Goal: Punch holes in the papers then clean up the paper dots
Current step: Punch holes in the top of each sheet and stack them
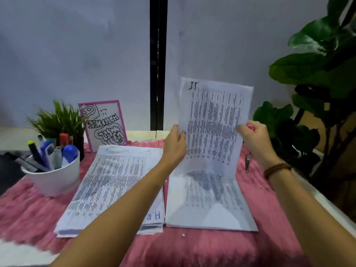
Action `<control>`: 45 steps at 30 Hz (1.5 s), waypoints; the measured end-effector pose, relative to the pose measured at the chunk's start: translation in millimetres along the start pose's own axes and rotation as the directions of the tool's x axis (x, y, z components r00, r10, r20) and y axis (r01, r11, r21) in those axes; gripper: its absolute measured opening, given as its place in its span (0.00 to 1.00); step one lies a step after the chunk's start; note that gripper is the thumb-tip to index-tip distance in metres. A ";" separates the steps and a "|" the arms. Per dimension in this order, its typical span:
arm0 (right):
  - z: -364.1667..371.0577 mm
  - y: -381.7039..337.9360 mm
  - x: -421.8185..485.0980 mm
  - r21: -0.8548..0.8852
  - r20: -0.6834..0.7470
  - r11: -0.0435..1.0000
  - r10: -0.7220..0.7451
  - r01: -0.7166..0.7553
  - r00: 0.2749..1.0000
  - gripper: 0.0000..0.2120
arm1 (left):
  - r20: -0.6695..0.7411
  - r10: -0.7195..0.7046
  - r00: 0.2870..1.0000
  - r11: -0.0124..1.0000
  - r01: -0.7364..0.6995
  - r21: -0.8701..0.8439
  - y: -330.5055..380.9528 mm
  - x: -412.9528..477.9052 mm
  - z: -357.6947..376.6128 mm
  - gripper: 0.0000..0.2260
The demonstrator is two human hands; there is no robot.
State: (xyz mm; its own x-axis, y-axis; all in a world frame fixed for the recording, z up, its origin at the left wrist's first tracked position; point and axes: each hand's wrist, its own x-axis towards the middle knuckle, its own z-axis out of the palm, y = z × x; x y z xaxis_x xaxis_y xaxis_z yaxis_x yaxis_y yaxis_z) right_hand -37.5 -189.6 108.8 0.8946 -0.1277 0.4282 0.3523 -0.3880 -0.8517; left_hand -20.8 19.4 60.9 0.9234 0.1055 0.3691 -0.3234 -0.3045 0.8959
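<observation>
My left hand (174, 145) pinches the upright sheet (213, 122) at its 9 o'clock edge, my right hand (254, 139) at 3 o'clock. Below lies a paper stack (210, 205) on the pink rug (212, 251), the H.R stack (107, 185) at its 9 o'clock.

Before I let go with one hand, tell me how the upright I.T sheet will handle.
Probably floppy: the I.T sheet stands only because left hand and right hand pinch its sides. Likely light and thin, since shadows show through.

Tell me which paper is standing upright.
The sheet marked I.T, pinched by left hand and right hand; the H.R stack and right stack lie flat.
</observation>
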 end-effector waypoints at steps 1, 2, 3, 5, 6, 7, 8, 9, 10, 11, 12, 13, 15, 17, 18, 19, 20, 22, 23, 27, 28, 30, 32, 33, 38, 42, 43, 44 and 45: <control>2.2 6.1 -2.7 -0.013 0.013 1.000 0.009 -0.009 1.000 0.16 | 0.004 -0.006 1.000 1.000 0.006 0.004 -6.6 -3.6 2.2 0.04; 3.4 10.1 -4.0 -0.015 0.000 1.000 0.017 -0.017 1.000 0.14 | -0.010 -0.009 1.000 1.000 0.009 -0.002 -11.5 -5.3 3.0 0.05; 3.9 12.9 -4.3 0.000 -0.030 1.000 0.030 -0.030 0.999 0.12 | -0.032 -0.012 0.999 1.000 0.011 -0.025 -13.2 -6.3 2.5 0.06; 5.0 14.6 -3.3 0.009 -0.082 0.999 0.054 -0.054 0.995 0.12 | -0.058 -0.014 0.998 0.999 0.012 -0.042 -15.0 -5.7 1.4 0.06; 6.5 12.9 -4.9 -0.005 -0.093 0.998 0.061 -0.062 0.994 0.11 | -0.050 -0.013 0.999 1.000 0.012 -0.016 -16.4 -6.4 1.2 0.06; 8.4 12.7 -6.5 -0.011 -0.089 0.997 0.078 -0.080 0.993 0.11 | -0.025 -0.020 0.999 0.999 0.020 0.025 -19.5 -8.1 1.2 0.07; 10.1 11.4 -8.1 -0.006 -0.078 0.995 0.099 -0.100 0.992 0.14 | 0.005 -0.026 1.000 0.998 0.026 0.058 -20.9 -11.0 0.8 0.07; 12.4 9.5 -8.8 -0.010 -0.074 0.995 0.102 -0.103 0.992 0.17 | 0.022 -0.027 0.999 0.997 0.025 0.070 -21.5 -12.3 -0.4 0.08; 13.4 3.9 -7.4 -0.027 -0.086 0.995 0.095 -0.097 0.992 0.19 | 0.024 -0.010 1.000 0.997 0.008 0.080 -18.5 -12.2 -3.8 0.07; 14.0 -4.7 -4.1 -0.022 -0.109 0.998 0.061 -0.063 0.992 0.17 | 0.003 0.013 1.000 0.996 -0.014 0.085 -10.1 -9.4 -9.7 0.06; 16.3 -17.9 -1.6 -0.017 -0.129 0.999 0.038 -0.040 0.991 0.14 | -0.037 0.039 0.999 0.995 -0.035 0.095 0.1 -5.4 -20.8 0.06; 15.6 -30.3 5.3 -0.001 -0.157 1.000 -0.007 0.007 0.988 0.12 | -0.077 0.068 0.995 0.994 -0.061 0.094 12.4 1.8 -30.4 0.06; 20.4 -58.0 20.5 0.031 -0.181 0.998 -0.045 0.051 0.982 0.11 | -0.156 0.130 0.979 0.986 -0.111 0.125 35.7 12.6 -61.0 0.06; 30.5 -83.6 35.5 0.030 -0.192 0.999 -0.038 0.045 0.981 0.07 | -0.209 0.155 0.965 0.981 -0.125 0.149 57.5 16.6 -99.2 0.06; 39.3 -91.8 41.3 0.023 -0.167 1.000 -0.004 0.008 0.986 0.05 | -0.229 0.141 0.963 0.982 -0.107 0.154 66.1 14.5 -119.6 0.09; 50.9 -98.8 44.5 0.020 -0.110 0.999 0.048 -0.046 0.993 0.06 | -0.246 0.121 0.962 0.982 -0.079 0.174 69.8 11.0 -139.1 0.12; 65.1 -101.0 45.4 -0.006 -0.024 0.992 0.123 -0.124 0.992 0.07 | -0.264 0.111 0.958 0.973 -0.051 0.223 71.2 5.1 -157.4 0.12; 96.8 -99.1 35.4 -0.107 0.178 0.952 0.303 -0.287 0.936 0.08 | -0.275 0.101 0.956 0.924 0.012 0.382 63.2 -7.3 -186.2 0.08; 112.2 -92.1 27.5 -0.158 0.263 0.926 0.373 -0.342 0.890 0.09 | -0.254 0.075 0.964 0.882 0.054 0.467 52.7 -13.4 -196.3 0.06; 160.7 -48.3 -4.7 -0.358 0.432 0.858 0.503 -0.370 0.748 0.08 | -0.111 -0.118 0.987 0.692 0.162 0.704 -3.0 -45.7 -213.8 0.10; 169.2 -39.4 -10.4 -0.424 0.459 0.845 0.510 -0.325 0.727 0.07 | -0.073 -0.158 0.985 0.637 0.158 0.754 -15.3 -53.8 -213.3 0.12; 184.2 -27.6 -19.5 -0.502 0.492 0.826 0.516 -0.256 0.701 0.07 | -0.035 -0.236 0.971 0.535 0.160 0.829 -37.2 -65.0 -209.9 0.12; 194.1 -22.3 -25.3 -0.528 0.490 0.820 0.506 -0.220 0.710 0.08 | -0.035 -0.302 0.953 0.448 0.174 0.877 -51.4 -72.4 -206.4 0.11; 197.2 -20.6 -28.3 -0.535 0.484 0.819 0.499 -0.209 0.719 0.09 | -0.038 -0.317 0.948 0.416 0.175 0.892 -56.6 -75.3 -204.7 0.09; 203.8 -14.7 -40.7 -0.584 0.450 0.793 0.493 -0.172 0.745 0.09 | -0.072 -0.298 0.952 0.245 0.149 0.958 -64.6 -81.6 -201.9 0.08; 208.2 -12.8 -45.6 -0.681 0.421 0.731 0.435 -0.040 0.796 0.09 | -0.058 -0.302 0.951 0.183 0.118 0.976 -67.0 -84.7 -198.3 0.10; 210.0 -12.6 -46.8 -0.700 0.416 0.714 0.422 -0.012 0.806 0.09 | -0.066 -0.318 0.946 0.194 0.133 0.972 -69.2 -84.4 -198.4 0.09; 212.0 -13.0 -48.0 -0.715 0.416 0.700 0.411 0.012 0.811 0.10 | -0.076 -0.331 0.941 0.211 0.153 0.965 -69.8 -84.1 -198.2 0.09; 213.4 -13.0 -49.8 -0.721 0.421 0.692 0.403 0.031 0.812 0.10 | -0.087 -0.337 0.937 0.229 0.171 0.958 -69.6 -83.6 -198.1 0.08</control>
State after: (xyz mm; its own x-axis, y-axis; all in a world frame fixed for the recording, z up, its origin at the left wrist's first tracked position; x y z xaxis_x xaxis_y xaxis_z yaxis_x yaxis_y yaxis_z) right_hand -28.0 16.5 34.0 0.9846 0.1244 -0.1229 0.0728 -0.9308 -0.3583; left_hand -116.5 219.3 16.6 0.9566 0.2840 0.0652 0.2825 -0.9588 0.0314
